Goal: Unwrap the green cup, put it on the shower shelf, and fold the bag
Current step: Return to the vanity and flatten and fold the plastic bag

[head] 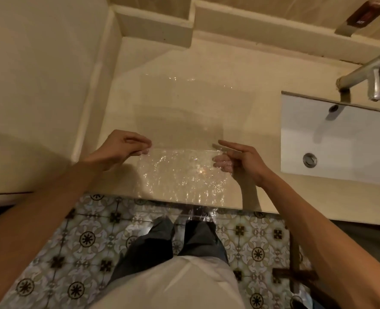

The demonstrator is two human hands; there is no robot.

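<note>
Bag (180, 172), clear and crinkled, hangs stretched between both hands over the front edge of the counter (262, 197); its lower end drops past the edge toward the patterned floor (84, 239); a further stretch of film seems to lie flat on the counter beyond the hands, though it is too faint to be sure. No green cup shows anywhere, so I judge the unwrapping and shelving are done and the folding is in hand. At the left, the left hand (119, 148) pinches the bag's top left corner between thumb and fingertips; at the right, the right hand (240, 159) grips the top right corner, index finger straight along the upper edge, the other fingers curled behind the film and seen through it. Further right sits the white sink (340, 139) under the tap (372, 81). Risks, as I judge them: thin slick film could slip from a light pinch and fall to the floor; uneven pull from the two hands would skew the fold; the hanging end may cling or twist; drifting right could drag it into the sink, where it may get wet.
</note>
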